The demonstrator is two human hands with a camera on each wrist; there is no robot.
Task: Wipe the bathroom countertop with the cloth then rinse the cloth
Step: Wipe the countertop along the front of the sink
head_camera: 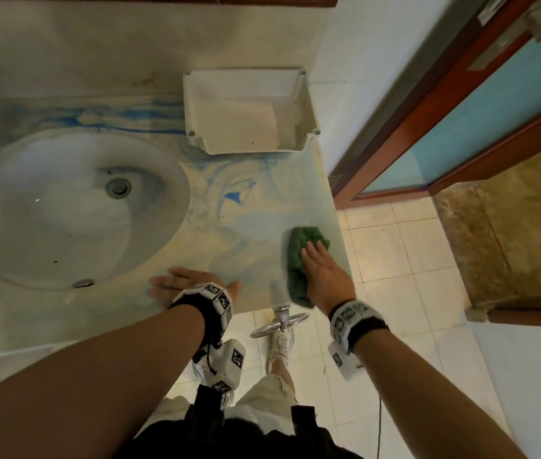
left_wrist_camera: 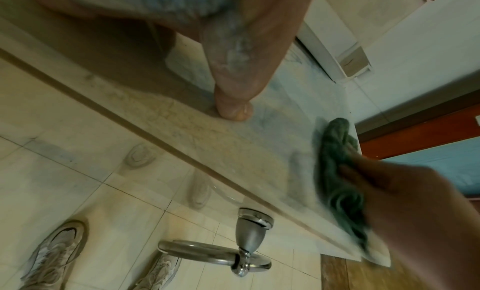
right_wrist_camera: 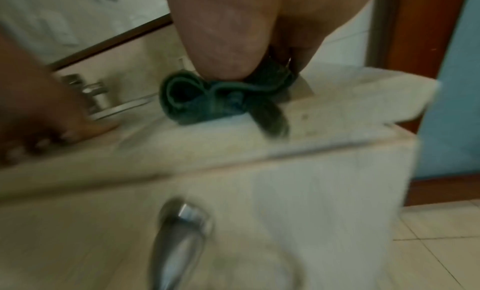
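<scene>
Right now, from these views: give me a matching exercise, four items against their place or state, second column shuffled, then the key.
Items:
1. cloth
2. left hand
3. bin
4. sink

Place or state:
A. white, at the back of the countertop by the wall
B. flat on the counter's front edge, holding nothing
C. green, bunched under the right hand near the right edge
D. round basin set into the counter, left of the blue smears

Pairs: 1-C, 2-B, 3-A, 4-D
</scene>
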